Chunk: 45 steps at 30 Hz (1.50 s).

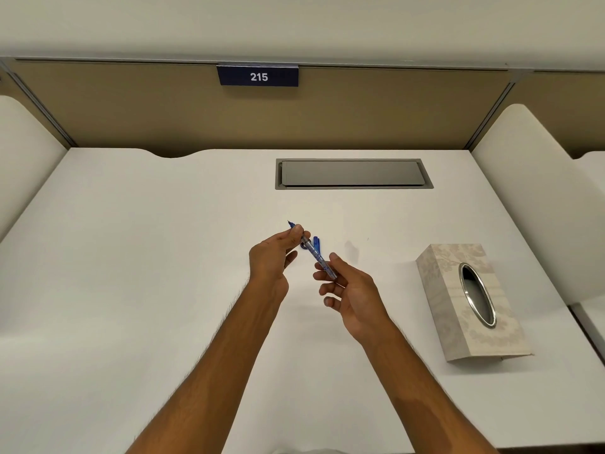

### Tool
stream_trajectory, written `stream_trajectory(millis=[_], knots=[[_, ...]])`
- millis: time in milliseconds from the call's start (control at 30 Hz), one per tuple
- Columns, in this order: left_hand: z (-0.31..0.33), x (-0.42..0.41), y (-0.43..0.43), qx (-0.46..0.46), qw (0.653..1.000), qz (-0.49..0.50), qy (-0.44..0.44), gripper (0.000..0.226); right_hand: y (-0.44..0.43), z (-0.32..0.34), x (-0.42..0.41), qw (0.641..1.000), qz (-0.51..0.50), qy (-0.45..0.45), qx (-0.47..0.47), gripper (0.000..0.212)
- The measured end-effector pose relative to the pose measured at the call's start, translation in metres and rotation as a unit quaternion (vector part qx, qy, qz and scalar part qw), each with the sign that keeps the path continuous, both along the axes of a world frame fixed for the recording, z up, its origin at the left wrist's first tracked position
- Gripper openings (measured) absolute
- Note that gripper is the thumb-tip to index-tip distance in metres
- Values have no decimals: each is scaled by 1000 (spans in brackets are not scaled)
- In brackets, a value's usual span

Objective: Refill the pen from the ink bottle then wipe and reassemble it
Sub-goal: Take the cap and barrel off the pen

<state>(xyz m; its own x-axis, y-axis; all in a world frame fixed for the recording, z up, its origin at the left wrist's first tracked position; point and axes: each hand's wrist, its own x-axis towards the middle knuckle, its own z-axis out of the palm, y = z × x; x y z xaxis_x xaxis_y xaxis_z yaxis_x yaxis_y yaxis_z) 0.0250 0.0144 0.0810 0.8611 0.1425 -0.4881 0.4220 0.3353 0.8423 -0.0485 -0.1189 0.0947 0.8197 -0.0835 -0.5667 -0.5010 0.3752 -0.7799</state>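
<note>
Both grips are pinching the pen (315,252) above the tabletop (163,257), left hand (271,257) at eleven o'clock, right hand (352,290) at five; light, slick, likely fragile at the tip.

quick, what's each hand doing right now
left hand: closed on the pen near its nib end
right hand: fingers pinching the pen's back end

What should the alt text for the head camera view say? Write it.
Two bare hands hold a blue pen over a white desk, left hand near the nib, right hand at the back end. A blue cap lies behind it; a tissue box sits right.
</note>
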Motion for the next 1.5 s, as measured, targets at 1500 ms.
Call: stream_trajectory(millis=[1500], knots=[[4, -8, 5, 5, 1000, 7, -1, 17, -3, -7, -17, 999, -11, -49, 17, 19]])
